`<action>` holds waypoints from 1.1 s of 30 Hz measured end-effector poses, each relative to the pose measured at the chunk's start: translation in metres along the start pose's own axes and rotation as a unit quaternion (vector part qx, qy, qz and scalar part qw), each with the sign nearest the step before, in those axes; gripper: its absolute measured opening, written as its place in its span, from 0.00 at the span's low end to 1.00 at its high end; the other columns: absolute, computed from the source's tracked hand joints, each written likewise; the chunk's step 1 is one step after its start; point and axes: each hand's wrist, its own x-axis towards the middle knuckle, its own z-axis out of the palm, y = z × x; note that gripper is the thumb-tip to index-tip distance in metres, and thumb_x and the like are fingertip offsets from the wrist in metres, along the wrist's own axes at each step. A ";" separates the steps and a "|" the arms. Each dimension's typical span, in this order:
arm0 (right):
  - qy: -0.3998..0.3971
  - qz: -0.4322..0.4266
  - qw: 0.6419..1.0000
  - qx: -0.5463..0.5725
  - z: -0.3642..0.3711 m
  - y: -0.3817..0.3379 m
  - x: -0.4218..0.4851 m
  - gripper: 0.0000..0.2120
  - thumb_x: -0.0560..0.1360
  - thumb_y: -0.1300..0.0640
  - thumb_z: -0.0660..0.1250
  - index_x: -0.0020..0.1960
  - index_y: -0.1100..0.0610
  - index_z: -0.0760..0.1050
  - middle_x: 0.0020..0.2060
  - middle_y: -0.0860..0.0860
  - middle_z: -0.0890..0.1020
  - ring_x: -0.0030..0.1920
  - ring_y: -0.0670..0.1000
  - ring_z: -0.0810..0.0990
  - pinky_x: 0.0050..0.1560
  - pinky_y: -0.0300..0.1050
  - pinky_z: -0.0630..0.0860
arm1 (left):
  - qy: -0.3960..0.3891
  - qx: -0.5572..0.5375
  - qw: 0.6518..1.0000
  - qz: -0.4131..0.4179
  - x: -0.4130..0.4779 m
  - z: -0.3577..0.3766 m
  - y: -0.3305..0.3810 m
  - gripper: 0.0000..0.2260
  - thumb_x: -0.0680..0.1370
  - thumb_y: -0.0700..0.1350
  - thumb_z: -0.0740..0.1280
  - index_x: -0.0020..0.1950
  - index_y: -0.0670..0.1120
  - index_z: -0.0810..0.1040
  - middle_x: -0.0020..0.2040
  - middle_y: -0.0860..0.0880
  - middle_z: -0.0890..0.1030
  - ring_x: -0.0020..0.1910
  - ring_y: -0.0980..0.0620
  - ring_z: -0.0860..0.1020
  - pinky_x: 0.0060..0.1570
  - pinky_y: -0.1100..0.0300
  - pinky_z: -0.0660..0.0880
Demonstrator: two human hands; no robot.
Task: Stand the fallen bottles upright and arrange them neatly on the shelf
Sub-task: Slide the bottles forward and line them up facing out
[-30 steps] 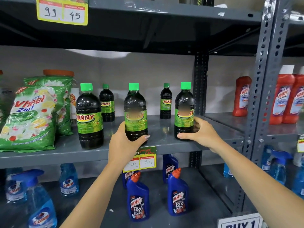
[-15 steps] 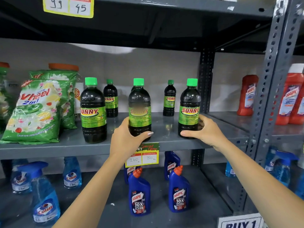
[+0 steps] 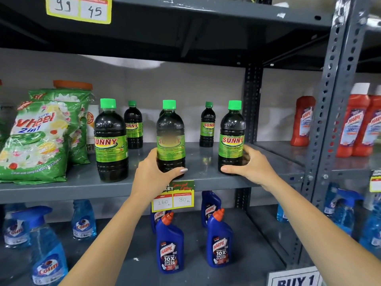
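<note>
Shelf: grey metal | large bottles: three upright in front, dark liquid, green caps | small bottles: two behind, apparently identical | left hand: wrapped round middle bottle | right hand: clasped on right bottle

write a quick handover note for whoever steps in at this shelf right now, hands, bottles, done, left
Left hand: wrapped round the base of the middle front Sunny bottle.
Right hand: gripping the base of the right front Sunny bottle.
Bottles: left front Sunny bottle and two small back Sunny bottles stand free on the grey shelf.
Done: all five upright, none lying down.
Left: probably just even out the front row spacing, turn labels forward, let go.
</note>
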 end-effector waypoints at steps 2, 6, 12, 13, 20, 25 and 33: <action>0.001 0.002 1.000 -0.004 0.000 -0.001 -0.001 0.37 0.58 0.44 0.82 0.64 0.46 0.74 0.56 0.43 0.79 0.56 0.45 0.78 0.55 0.38 0.70 | 0.000 0.004 1.000 0.001 0.000 0.000 0.001 0.32 0.64 0.60 0.77 0.63 0.51 0.73 0.52 0.57 0.81 0.51 0.57 0.79 0.52 0.57 0.77; 0.000 0.013 1.000 -0.004 0.001 -0.003 -0.002 0.37 0.59 0.45 0.82 0.66 0.46 0.74 0.57 0.42 0.79 0.57 0.45 0.77 0.55 0.38 0.70 | -0.005 0.007 1.000 0.003 -0.001 -0.001 0.002 0.31 0.65 0.59 0.77 0.63 0.51 0.72 0.51 0.58 0.80 0.50 0.57 0.78 0.49 0.60 0.76; -0.002 0.019 1.000 -0.025 0.002 -0.008 -0.006 0.43 0.61 0.45 0.81 0.71 0.48 0.68 0.60 0.41 0.74 0.62 0.45 0.74 0.59 0.40 0.68 | -0.025 -0.005 0.999 0.021 -0.007 -0.004 0.008 0.29 0.69 0.58 0.75 0.66 0.51 0.70 0.55 0.57 0.79 0.53 0.58 0.77 0.45 0.71 0.69; 0.046 0.008 0.999 -0.017 0.005 -0.009 -0.009 0.45 0.62 0.45 0.81 0.73 0.50 0.64 0.62 0.40 0.71 0.63 0.44 0.71 0.61 0.42 0.68 | -0.027 -0.001 0.999 0.030 -0.011 -0.005 0.009 0.29 0.70 0.60 0.73 0.67 0.51 0.68 0.58 0.56 0.78 0.56 0.57 0.76 0.46 0.70 0.69; 0.364 -0.340 0.867 0.031 0.053 -0.053 -0.036 0.11 0.74 0.58 0.68 0.53 0.64 0.75 0.44 0.51 0.78 0.43 0.54 0.78 0.44 0.52 0.77 | 0.273 0.182 0.925 0.190 -0.036 -0.053 0.004 0.20 0.78 0.55 0.65 0.63 0.42 0.75 0.59 0.45 0.79 0.54 0.45 0.78 0.50 0.52 0.71; 0.023 -0.098 0.995 -0.022 0.106 -0.082 -0.024 0.38 0.64 0.34 0.73 0.69 0.51 0.69 0.57 0.43 0.78 0.54 0.44 0.78 0.53 0.46 0.78 | 0.249 0.078 0.965 0.024 -0.029 -0.089 -0.043 0.49 0.70 0.59 0.74 0.79 0.46 0.48 0.75 0.44 0.61 0.70 0.43 0.66 0.66 0.43 0.67; -0.020 -0.069 0.997 -0.040 0.121 -0.076 -0.014 0.40 0.59 0.39 0.79 0.66 0.49 0.71 0.58 0.45 0.82 0.56 0.45 0.80 0.57 0.46 0.78 | 0.139 0.182 0.973 0.003 -0.026 -0.095 -0.064 0.26 0.69 0.65 0.72 0.58 0.49 0.77 0.39 0.55 0.80 0.45 0.46 0.81 0.54 0.47 0.74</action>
